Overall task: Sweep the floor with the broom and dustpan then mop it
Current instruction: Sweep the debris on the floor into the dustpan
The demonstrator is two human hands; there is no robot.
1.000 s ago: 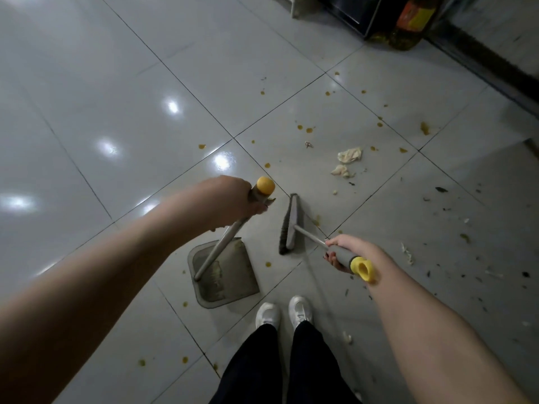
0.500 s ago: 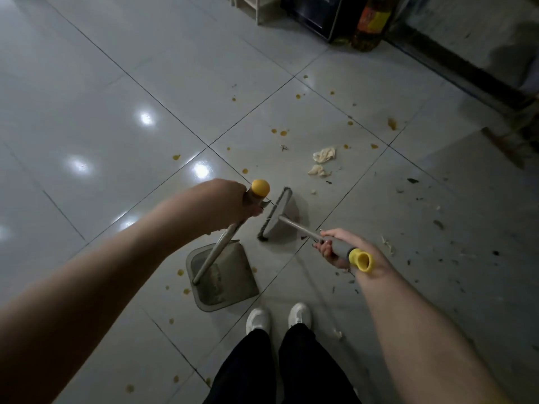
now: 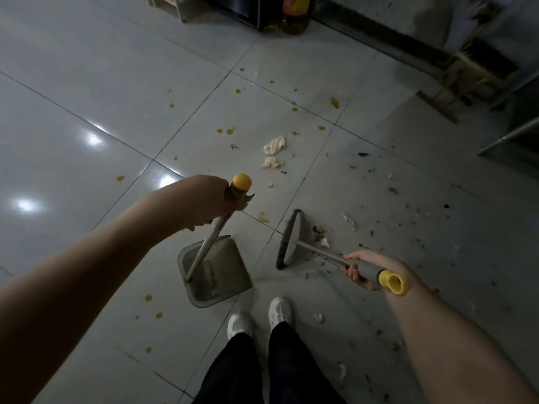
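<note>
Left hand (image 3: 208, 201) is wrapped round the top of the dustpan (image 3: 230, 258) handle, just under its yellow cap. The pan sits flat on the floor (image 3: 87, 68) in front of the left shoe (image 3: 239, 325). Its rounded back is toward the left and its open lip faces right.

Right hand (image 3: 369, 269) grips the grey sleeve of the broom (image 3: 290, 239) low on the handle, fingers curled under it. The head is down on the floor just right of the pan lip, apart from it and not touching.

Key geometry: the head's long axis runs near-to-far, roughly parallel to the lip, with the dark bristle edge on the pan side. A small clump of scraps (image 3: 320, 236) lies touching or just beside the head's right face, i.e. the wrong side for a push into the pan. My read is that the broom has to come up and land right of the clump, then draw left.

Most of the dirt is well off to the right: dark flecks (image 3: 408, 223) are scattered across that tile. Two tissue wads (image 3: 274, 145) sit farther out toward the wall edge. Yellow spots (image 3: 264, 218) look wet, so probably a mop job.

Sweep is early and the pan is nearly bare.
</note>
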